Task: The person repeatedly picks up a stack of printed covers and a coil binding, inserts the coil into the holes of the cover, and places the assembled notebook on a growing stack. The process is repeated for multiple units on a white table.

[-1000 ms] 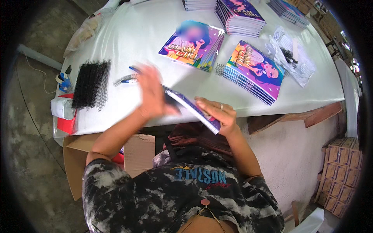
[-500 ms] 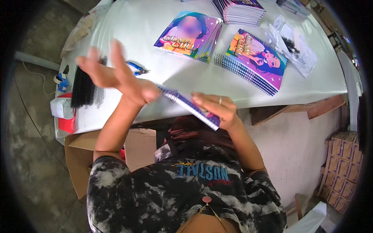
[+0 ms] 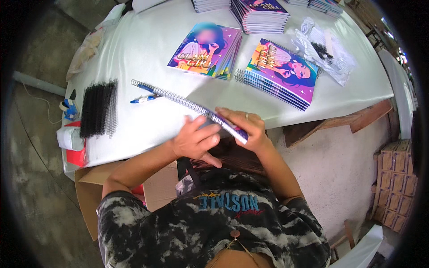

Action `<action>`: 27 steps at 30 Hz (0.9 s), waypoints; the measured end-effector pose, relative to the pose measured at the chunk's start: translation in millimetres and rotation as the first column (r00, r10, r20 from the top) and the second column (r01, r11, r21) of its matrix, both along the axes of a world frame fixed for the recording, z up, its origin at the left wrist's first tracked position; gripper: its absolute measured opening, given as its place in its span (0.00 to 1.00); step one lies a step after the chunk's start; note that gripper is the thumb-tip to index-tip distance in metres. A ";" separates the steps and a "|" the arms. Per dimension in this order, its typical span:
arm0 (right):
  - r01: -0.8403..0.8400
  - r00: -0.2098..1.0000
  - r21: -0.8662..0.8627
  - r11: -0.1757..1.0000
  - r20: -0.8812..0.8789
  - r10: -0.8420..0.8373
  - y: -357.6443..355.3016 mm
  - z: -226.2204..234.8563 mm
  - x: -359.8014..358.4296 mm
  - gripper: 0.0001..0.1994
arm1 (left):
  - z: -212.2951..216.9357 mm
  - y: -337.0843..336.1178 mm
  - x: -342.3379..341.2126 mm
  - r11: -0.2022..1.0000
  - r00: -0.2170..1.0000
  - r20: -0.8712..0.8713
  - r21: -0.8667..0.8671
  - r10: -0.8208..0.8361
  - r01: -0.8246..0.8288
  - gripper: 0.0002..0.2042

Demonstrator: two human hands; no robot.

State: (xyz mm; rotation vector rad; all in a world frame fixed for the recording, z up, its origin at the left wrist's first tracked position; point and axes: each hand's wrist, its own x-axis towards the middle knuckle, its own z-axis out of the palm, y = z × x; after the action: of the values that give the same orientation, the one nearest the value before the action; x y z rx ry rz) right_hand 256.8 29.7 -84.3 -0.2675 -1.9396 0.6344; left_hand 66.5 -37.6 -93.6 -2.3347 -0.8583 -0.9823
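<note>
At the far left of the white-covered table (image 3: 138, 49) lies a row of black spiral binding coils (image 3: 98, 108). Right of it, a small blue-handled metal hand tool (image 3: 142, 99) lies partly behind a long, thin wire spiral (image 3: 172, 97), which juts from the edge of a slim purple-covered notebook (image 3: 237, 131). The left hand (image 3: 196, 139) is open, fingers spread, just beneath the spiral; whether a fingertip touches it, I cannot tell. The notebook is held tilted near the table's front edge, pinched by the right hand (image 3: 249, 127). Farther right sits a stack of coil-edged, purple-covered notebooks (image 3: 281, 73). The spiral's long free end could snag on the tool and bend, and a loosening right-hand pinch could let the pages slip out of line.
</note>
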 end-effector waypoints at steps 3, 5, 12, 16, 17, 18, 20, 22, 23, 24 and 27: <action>-0.055 0.997 0.049 0.997 -0.052 0.057 -5.4 -2.7 -7.9 0.18 | 31.5 19.6 -37.6 0.980 0.950 0.276 0.094 0.145 -0.176 0.53; 0.010 1.000 0.078 0.997 -0.027 -0.007 -9.6 3.0 -12.6 0.18 | 24.5 28.9 -12.9 0.984 0.894 0.416 -0.007 0.167 -0.180 0.52; -0.018 1.000 -0.037 0.999 0.013 0.019 -6.6 3.0 -9.4 0.24 | -5.9 4.8 8.5 0.990 0.994 0.048 0.090 0.103 -0.107 0.47; -0.023 0.999 -0.154 0.988 -0.030 0.019 -6.9 1.0 -9.4 0.25 | -10.5 6.8 11.8 0.957 0.991 -0.077 -0.258 0.113 -0.129 0.51; -0.025 0.997 -0.187 0.982 -0.079 0.010 -5.7 -1.8 -9.0 0.26 | -6.7 -12.5 21.9 0.849 0.992 -0.072 -0.525 -0.106 0.052 0.51; -0.049 0.998 -0.163 0.985 -0.041 0.043 -6.7 -2.9 -6.4 0.28 | -2.3 -5.3 20.8 0.979 0.990 -0.031 -0.158 -0.137 0.130 0.49; -0.021 1.000 -0.107 0.994 0.007 0.021 -9.8 0.6 -11.6 0.28 | 2.8 11.4 26.2 0.978 0.984 0.103 0.136 0.145 -0.158 0.47; -0.009 1.000 -0.011 1.000 0.024 0.009 -10.1 2.4 -13.5 0.21 | 19.4 25.7 20.1 0.936 0.900 0.281 0.009 0.334 -0.351 0.47; 0.022 1.000 -0.065 0.998 0.012 -0.021 -6.1 0.0 -14.3 0.22 | 16.3 27.1 22.9 0.963 0.929 0.250 -0.076 0.271 -0.260 0.49; 0.043 0.999 -0.124 0.991 0.003 -0.043 -6.3 -1.8 -13.1 0.24 | 12.0 26.5 23.5 0.968 0.948 0.229 -0.169 0.222 -0.186 0.52; 0.048 0.998 -0.248 0.967 -0.026 -0.056 -8.7 1.0 -6.0 0.26 | -6.9 -13.2 44.4 0.923 0.978 0.200 -0.385 0.050 0.032 0.52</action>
State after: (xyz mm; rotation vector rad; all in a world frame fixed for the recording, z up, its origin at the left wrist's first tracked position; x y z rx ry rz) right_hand 250.8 21.1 -83.3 -0.4603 -1.8156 0.8422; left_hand 110.9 -50.8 -100.5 -2.5777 -1.2429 -1.1545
